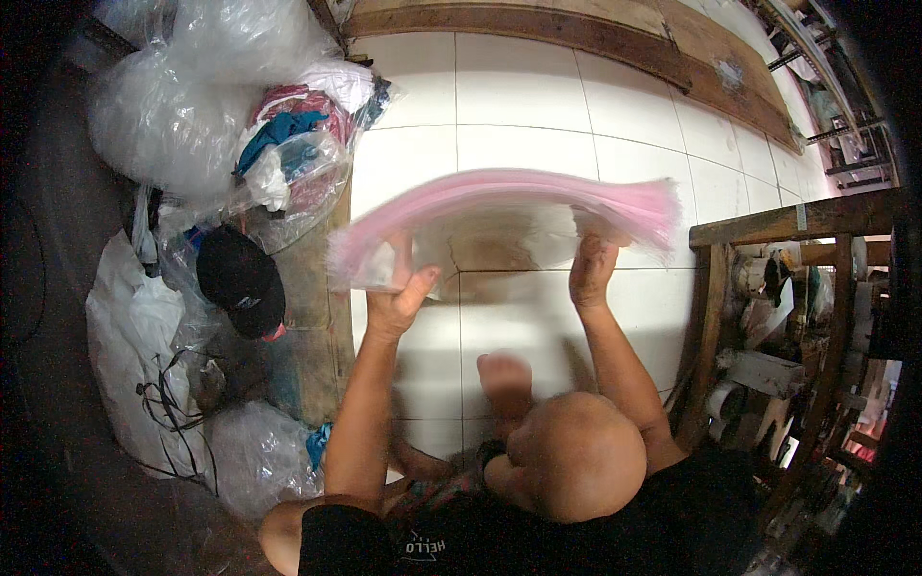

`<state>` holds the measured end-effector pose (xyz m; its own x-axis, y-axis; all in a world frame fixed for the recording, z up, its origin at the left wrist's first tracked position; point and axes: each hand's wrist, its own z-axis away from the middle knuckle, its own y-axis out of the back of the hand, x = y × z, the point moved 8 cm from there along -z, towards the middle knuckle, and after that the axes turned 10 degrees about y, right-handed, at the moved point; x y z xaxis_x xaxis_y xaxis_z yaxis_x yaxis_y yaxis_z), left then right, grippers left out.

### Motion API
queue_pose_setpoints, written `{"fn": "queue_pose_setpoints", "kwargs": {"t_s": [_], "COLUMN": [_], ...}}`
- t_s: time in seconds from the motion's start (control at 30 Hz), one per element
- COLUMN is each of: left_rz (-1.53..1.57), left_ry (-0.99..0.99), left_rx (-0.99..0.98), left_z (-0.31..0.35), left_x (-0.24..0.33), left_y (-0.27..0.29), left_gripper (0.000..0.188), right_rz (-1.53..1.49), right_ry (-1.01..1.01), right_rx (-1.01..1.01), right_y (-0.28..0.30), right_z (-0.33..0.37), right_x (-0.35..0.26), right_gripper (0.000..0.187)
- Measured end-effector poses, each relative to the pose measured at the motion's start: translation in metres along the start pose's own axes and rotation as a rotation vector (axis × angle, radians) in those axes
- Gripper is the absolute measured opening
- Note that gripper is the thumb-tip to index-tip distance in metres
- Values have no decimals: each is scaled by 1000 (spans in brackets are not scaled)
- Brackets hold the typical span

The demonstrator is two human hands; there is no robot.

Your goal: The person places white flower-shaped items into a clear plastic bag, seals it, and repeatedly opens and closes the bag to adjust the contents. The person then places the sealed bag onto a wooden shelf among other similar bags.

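A long pink bundle (519, 182) of thin layered strips or sheets, frayed at both ends, arches over the white floor, smeared by motion. Something see-through or pale hangs below its middle; I cannot make out what it is. Near the bundle's left end, my left hand (396, 300) grips it with the thumb showing and the fingers partly behind. On the other side, my right hand (594, 274) holds it by the right part, its fingertips hidden behind the pink layers. Between my forearms are my bent knee (581, 461) and a bare foot (504, 376).
Clear plastic bags (163, 125) with cloth lie to the left, beside a black cap (240, 278) and black cords (173, 403). A wooden rack (706, 317) with assorted items stands close on the right. A wooden plank (538, 29) crosses the tiled floor (519, 86) ahead.
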<state>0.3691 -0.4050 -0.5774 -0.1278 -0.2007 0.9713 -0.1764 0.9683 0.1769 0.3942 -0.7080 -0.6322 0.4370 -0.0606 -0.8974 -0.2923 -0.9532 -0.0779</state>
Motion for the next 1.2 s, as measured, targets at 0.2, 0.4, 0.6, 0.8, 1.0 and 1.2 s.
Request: {"fn": "queue_pose_setpoints", "kwargs": {"t_s": [0.2,0.4,0.6,0.8,1.0,1.2], "left_rz": [71,304,122,76,86,-232], "left_ry": [397,252,180,186,138,79], "left_rx": [34,-55,46,12,89,62], "left_z": [22,39,47,53,52,47], "left_x": [-52,-30,-32,-31,-27,-18], "left_y": [1,-7,-1,-10,-4,-2], "left_gripper": [69,95,86,80,95,61], "right_rz": [14,-82,-176,-155,63,47], "right_ry": [61,-31,-61,-80,-148,-105], "right_rx": [104,-78,-160,-11,-248,-279], "right_y": [-14,12,-1,4,33,-2], "right_z": [-14,14,10,14,41,22], "right_x": [-21,25,11,17,79,13], "right_gripper": [55,87,87,93,95,69]}}
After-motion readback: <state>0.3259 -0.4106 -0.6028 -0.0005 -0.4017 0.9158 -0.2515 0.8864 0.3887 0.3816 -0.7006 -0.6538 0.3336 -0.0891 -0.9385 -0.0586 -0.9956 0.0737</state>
